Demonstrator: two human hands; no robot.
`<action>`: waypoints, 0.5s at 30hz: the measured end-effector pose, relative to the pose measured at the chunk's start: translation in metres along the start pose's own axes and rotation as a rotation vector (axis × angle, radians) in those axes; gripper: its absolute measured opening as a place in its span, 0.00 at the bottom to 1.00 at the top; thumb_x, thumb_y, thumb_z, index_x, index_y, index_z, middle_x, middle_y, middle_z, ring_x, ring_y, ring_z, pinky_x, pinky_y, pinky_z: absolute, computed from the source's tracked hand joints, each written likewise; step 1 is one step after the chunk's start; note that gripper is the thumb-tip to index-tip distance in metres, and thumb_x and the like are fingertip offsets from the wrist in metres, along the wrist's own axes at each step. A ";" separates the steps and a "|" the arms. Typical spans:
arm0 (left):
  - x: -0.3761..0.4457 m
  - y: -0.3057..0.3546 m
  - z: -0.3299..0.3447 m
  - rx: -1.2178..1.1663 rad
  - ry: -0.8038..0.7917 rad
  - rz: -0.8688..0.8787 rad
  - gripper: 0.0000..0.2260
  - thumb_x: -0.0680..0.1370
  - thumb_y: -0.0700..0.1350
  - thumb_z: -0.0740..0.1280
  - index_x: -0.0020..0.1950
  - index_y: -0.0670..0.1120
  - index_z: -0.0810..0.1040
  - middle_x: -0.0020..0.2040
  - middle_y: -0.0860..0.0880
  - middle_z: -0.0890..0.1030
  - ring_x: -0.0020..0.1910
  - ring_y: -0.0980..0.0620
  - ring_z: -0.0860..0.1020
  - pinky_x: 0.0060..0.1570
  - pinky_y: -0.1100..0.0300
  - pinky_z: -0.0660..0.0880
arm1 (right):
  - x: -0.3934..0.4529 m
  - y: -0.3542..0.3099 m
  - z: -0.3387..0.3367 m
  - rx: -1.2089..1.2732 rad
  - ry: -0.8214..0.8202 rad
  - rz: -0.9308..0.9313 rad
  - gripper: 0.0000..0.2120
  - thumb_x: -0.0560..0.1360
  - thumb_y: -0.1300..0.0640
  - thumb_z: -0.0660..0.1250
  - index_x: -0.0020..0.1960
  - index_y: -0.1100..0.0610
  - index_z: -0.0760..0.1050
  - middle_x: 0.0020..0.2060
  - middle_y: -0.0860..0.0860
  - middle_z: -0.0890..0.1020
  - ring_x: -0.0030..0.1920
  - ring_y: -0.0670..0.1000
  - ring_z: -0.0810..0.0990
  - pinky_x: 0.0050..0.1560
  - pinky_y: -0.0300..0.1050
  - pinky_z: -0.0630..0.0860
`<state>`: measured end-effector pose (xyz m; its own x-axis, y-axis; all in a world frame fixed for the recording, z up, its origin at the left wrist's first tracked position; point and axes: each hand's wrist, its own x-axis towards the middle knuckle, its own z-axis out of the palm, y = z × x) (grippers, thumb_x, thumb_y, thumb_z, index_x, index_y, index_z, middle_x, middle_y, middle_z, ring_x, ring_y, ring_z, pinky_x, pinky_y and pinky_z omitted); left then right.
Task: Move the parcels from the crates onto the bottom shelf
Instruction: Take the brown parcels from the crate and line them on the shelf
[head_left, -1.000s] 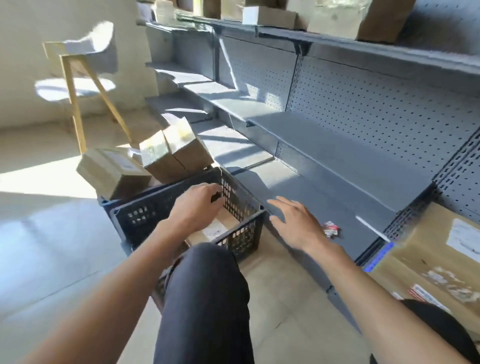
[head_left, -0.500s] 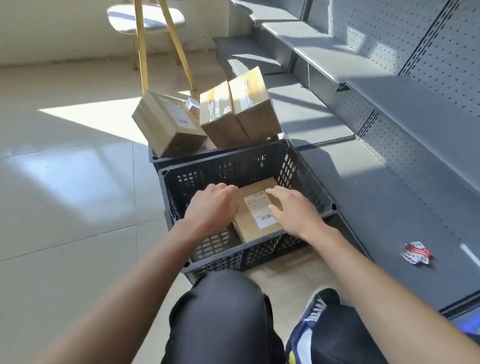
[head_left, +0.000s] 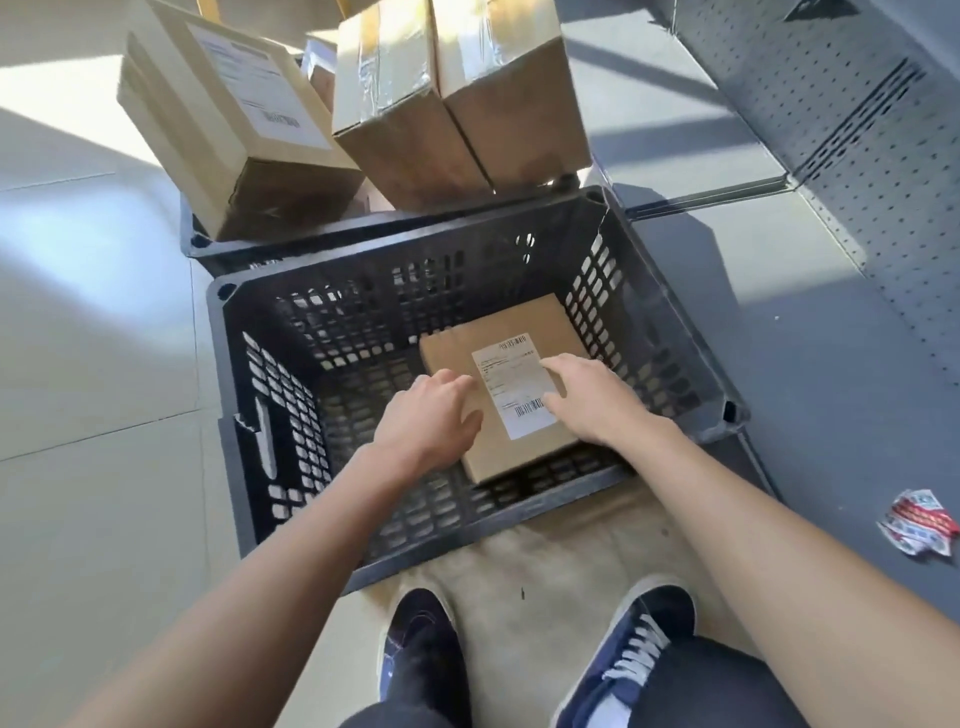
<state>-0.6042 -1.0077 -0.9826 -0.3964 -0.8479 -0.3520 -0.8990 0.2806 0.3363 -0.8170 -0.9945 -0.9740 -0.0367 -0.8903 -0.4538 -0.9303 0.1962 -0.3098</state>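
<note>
No legible wording anywhere. White shipping label (head_left: 514, 385) on the flat brown parcel (head_left: 511, 415) in the near crate (head_left: 291, 415): one barcode along its far edge, another at its near corner, fine print between, too small to read. Larger white label (head_left: 260, 88) on the pale parcel (head_left: 228, 119) leaning in the far crate (head_left: 208, 247): lines of print and a small barcode near its lower corner, blurred. Crumpled red-and-white wrapper (head_left: 917, 522) on the grey bottom shelf (head_left: 810, 395): printed marks, not decipherable.

Four parcels (head_left: 511, 384), two crates (head_left: 291, 415), two hands (head_left: 431, 415).
</note>
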 end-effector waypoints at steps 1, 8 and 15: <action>0.005 -0.001 0.006 -0.011 -0.019 -0.011 0.21 0.80 0.55 0.62 0.73 0.52 0.72 0.69 0.49 0.75 0.64 0.45 0.76 0.59 0.45 0.77 | 0.007 0.003 0.004 0.009 -0.014 0.007 0.26 0.80 0.52 0.62 0.77 0.49 0.64 0.72 0.48 0.71 0.70 0.55 0.70 0.68 0.55 0.70; 0.038 -0.012 0.033 -0.192 -0.119 -0.138 0.23 0.80 0.53 0.63 0.75 0.51 0.70 0.75 0.47 0.67 0.69 0.44 0.73 0.66 0.48 0.73 | 0.057 0.031 0.025 -0.011 -0.116 0.079 0.30 0.79 0.51 0.65 0.79 0.47 0.59 0.78 0.54 0.60 0.76 0.59 0.62 0.73 0.60 0.65; 0.057 -0.018 0.053 -0.280 -0.173 -0.228 0.24 0.81 0.53 0.63 0.77 0.54 0.66 0.83 0.47 0.46 0.71 0.39 0.71 0.70 0.46 0.67 | 0.087 0.049 0.035 -0.079 -0.199 0.153 0.36 0.78 0.56 0.66 0.81 0.47 0.53 0.81 0.55 0.45 0.78 0.64 0.53 0.74 0.64 0.62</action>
<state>-0.6204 -1.0379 -1.0548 -0.2394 -0.7796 -0.5787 -0.8913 -0.0599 0.4494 -0.8532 -1.0474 -1.0582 -0.1138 -0.7531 -0.6480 -0.9455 0.2823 -0.1621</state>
